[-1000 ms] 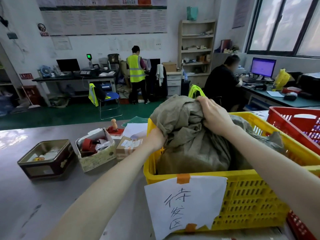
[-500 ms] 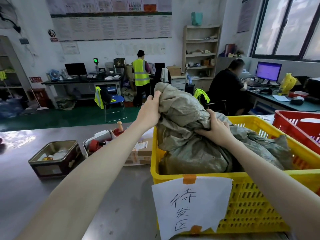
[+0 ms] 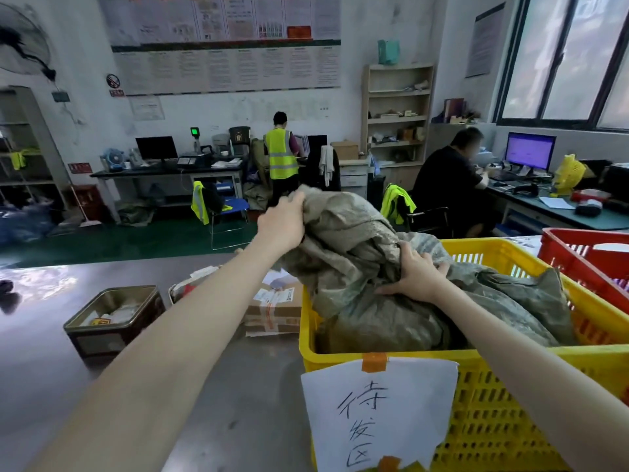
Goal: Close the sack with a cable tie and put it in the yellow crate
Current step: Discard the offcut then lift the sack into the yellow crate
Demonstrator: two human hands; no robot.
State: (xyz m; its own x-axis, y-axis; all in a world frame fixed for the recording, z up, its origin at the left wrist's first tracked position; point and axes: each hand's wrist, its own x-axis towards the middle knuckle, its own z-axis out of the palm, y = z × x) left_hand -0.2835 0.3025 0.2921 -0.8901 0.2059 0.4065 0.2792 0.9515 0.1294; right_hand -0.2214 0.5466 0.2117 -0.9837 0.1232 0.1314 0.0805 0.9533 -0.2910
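Note:
A grey-green woven sack (image 3: 374, 277) lies inside the yellow crate (image 3: 503, 396), its bulk filling the crate's left and middle. My left hand (image 3: 284, 221) grips the sack's bunched top end and holds it up above the crate's far left corner. Lower down, my right hand (image 3: 415, 272) clutches a fold at the middle of the sack. A white paper with handwritten characters (image 3: 377, 413) is taped to the crate's front wall. No cable tie is visible.
A red crate (image 3: 585, 264) stands right of the yellow one. On the steel table (image 3: 51, 386) left of it sit a taped cardboard parcel (image 3: 275, 310), an open metal tin (image 3: 112, 318) and a small box of odds. Two people work at desks behind.
My left hand has risen from the sack's lower left side to its top end and lifted that end. My right hand has slid down from the top onto the sack's middle.

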